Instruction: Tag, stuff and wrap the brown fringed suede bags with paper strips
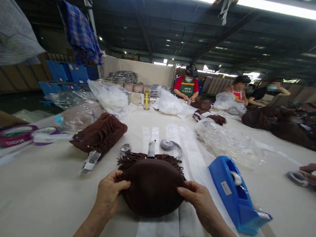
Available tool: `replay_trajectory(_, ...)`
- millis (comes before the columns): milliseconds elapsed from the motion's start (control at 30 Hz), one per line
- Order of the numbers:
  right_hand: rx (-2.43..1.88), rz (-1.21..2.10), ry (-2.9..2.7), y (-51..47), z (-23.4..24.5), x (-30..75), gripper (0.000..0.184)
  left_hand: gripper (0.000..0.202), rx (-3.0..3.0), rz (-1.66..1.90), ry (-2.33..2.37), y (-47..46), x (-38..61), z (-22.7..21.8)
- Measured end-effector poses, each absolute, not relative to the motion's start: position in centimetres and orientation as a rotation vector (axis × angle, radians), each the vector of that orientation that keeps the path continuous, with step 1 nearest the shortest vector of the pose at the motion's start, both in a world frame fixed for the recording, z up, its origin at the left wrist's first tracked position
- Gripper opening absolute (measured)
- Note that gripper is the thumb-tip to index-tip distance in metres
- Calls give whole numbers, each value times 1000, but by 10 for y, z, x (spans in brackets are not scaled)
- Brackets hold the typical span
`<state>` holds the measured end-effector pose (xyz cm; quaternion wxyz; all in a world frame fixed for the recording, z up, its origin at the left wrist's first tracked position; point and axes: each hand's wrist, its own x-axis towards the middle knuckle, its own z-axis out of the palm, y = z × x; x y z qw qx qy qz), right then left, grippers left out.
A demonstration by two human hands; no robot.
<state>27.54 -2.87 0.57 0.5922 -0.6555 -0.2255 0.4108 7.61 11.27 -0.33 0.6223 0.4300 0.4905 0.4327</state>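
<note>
Fringed brown bag (100, 134) lies left of centre on the counter (33, 196). Lower centre: left hand (111, 193) and right hand (195, 197), fingers pinching opposite edges of a round brown fringed pouch (153, 186). Blue tape dispenser (236, 196) just right.

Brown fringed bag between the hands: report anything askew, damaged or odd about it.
Nothing stands out. The brown fringed bag looks whole, its rounded body intact, with the left hand and right hand gripping its edges.
</note>
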Motion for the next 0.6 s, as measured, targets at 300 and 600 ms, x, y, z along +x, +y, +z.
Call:
replay_trajectory(300, -1485, 844, -413, -24, 14, 260, 18, 20, 1198, 1059, 1347, 112, 74, -18)
replay_trajectory(600, -1441, 883, -404, -16, 5, 272, 21, 27, 1049, 936, 1173, 116, 74, -5)
